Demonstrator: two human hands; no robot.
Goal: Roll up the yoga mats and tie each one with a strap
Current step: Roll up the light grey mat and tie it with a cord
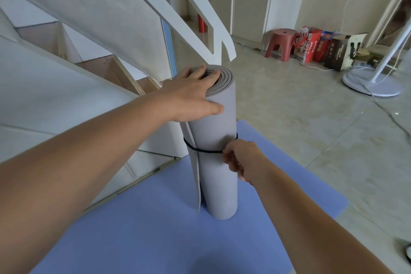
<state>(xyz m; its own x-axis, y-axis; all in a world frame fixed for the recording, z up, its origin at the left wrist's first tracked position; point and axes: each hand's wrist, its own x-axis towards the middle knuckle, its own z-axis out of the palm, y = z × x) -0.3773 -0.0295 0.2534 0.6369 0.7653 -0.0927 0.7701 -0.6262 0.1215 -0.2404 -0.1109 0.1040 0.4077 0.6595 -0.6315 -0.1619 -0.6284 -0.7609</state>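
The grey mat (pixel 213 176) is rolled into a tube and stands upright on one end, on a blue mat (pixel 144 229) that lies flat on the floor (pixel 300 122). The roll's loose outer edge runs down its left side, standing slightly off the tube. A thin dark strap (pixel 195 149) circles the roll a little above its middle.

My left grip (pixel 191 95) lies open on the top end, with the fingers stretched across the spiral of layers and the thumb pressed against the side just below the rim. My right grip (pixel 240 160) is closed on the strap at the roll's right side, fingers curled and pinching it where it comes round the front.

Just left of the roll is a white staircase (pixel 66 40) with wooden treads. Across the floor, against the far wall, are a red stool (pixel 281 43) and some paper bags (pixel 320 45) side by side. To their right stands a white fan base (pixel 371 85), with cables trailing near it.
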